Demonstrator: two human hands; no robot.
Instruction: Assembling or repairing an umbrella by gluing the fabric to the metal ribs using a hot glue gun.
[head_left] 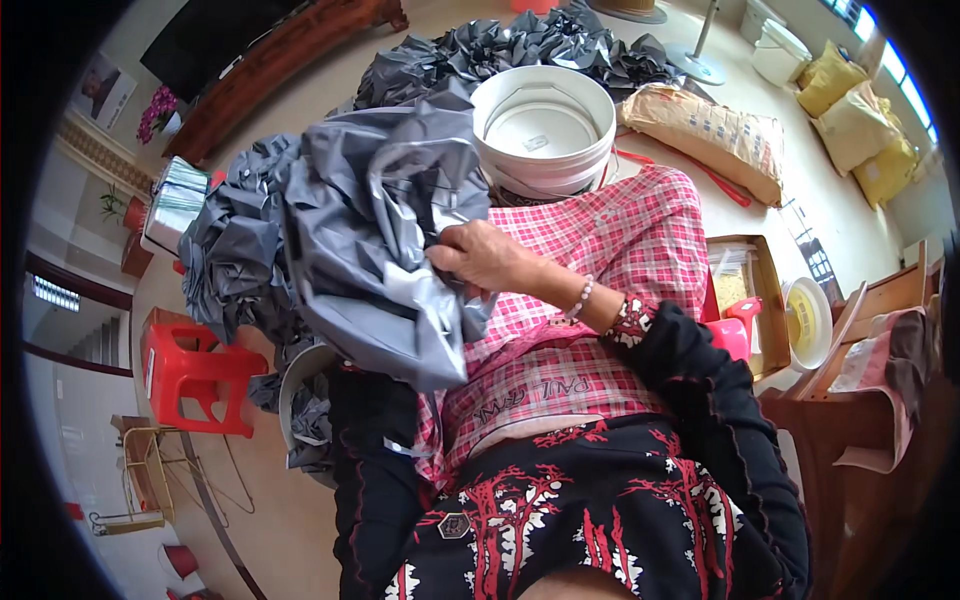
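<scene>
A large crumpled sheet of shiny dark-grey material [350,230] is bunched over the left side of my lap; I cannot tell whether it is plastic or coated cloth. My right hand [480,258] has its fingers closed on the sheet's right edge, beside a paler silvery fold. The left sleeve runs up under the sheet, which hides my left hand. Pink checked cloth [640,215] covers my lap. Just beyond my knees stands a white bucket [600,150] with something pale inside. More grey sheets [235,250] are heaped to the left.
Further grey sheets [440,60] lie past the bucket. A pail [292,400] holding grey material stands at my left, near a red stool [200,375]. A filled sack [710,135] lies ahead right. At my right are a cardboard box [775,300] and a wooden chair [830,420].
</scene>
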